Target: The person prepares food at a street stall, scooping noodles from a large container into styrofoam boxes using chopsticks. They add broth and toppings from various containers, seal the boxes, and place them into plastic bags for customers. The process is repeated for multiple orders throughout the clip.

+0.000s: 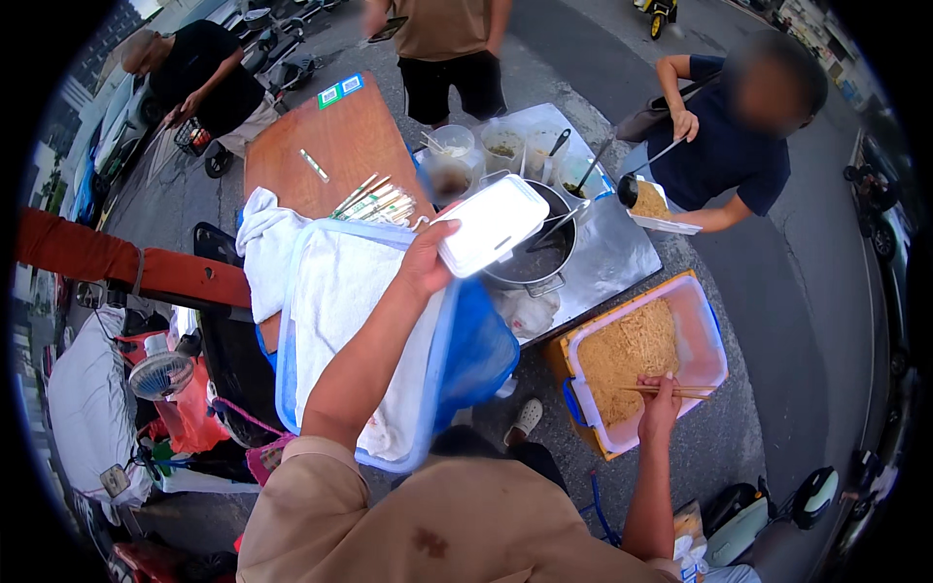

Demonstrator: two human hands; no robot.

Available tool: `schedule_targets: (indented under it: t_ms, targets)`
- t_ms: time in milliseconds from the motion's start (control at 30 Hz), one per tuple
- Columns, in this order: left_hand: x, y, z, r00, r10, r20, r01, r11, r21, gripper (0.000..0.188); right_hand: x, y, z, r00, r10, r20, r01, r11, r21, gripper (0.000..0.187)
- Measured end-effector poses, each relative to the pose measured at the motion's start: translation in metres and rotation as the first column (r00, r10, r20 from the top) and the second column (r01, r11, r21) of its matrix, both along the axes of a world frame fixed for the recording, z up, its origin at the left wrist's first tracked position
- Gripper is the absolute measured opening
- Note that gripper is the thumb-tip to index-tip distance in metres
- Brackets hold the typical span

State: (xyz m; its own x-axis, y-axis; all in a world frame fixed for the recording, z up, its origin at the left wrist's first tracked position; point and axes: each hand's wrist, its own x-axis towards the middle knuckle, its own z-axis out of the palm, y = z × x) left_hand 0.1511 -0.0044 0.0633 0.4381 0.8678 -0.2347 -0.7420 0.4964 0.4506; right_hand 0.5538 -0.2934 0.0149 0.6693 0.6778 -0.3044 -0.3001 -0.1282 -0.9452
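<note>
My left hand (425,260), raised over the left side of a steel pot (568,262), grips a white takeout box (496,222) by its near end; what is inside cannot be seen. Lower right, my right hand (660,400) is closed on a pair of wooden chopsticks (695,392). The chopsticks lie sideways at the near part of a heap of pale brown noodles (622,355). These noodles fill much of a white plastic tub (717,340) set in a yellow crate (562,358).
A person (724,160) at right holds a dark ladle (629,190) over an open box of noodles (671,223). Sauce tubs (501,146) stand behind the pot on a metal table (622,255). Wrapped chopsticks (381,202) lie on a wooden board (292,146), beside a towel-covered bin (335,282).
</note>
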Motion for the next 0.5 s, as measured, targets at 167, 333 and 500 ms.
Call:
schedule_targets:
  t_ms: [167,333,500]
  targets:
    - [-0.025,0.002,-0.001,0.997,0.044,-0.059,-0.043,0.999,0.010,0.058,-0.102,0.099,0.068,0.936,0.350,0.034,-0.350,0.937,0.011,0.028]
    - [-0.048,-0.004,0.001,0.992,0.079,-0.098,-0.070,0.993,0.091,0.065,-0.232,0.210,0.100,0.714,0.617,-0.333,-0.623,0.776,0.101,0.037]
    - [-0.098,0.009,0.022,0.991,0.091,-0.093,-0.078,0.988,0.136,0.065,-0.283,0.257,0.103,0.679,0.614,-0.402,-0.622,0.772,0.129,0.025]
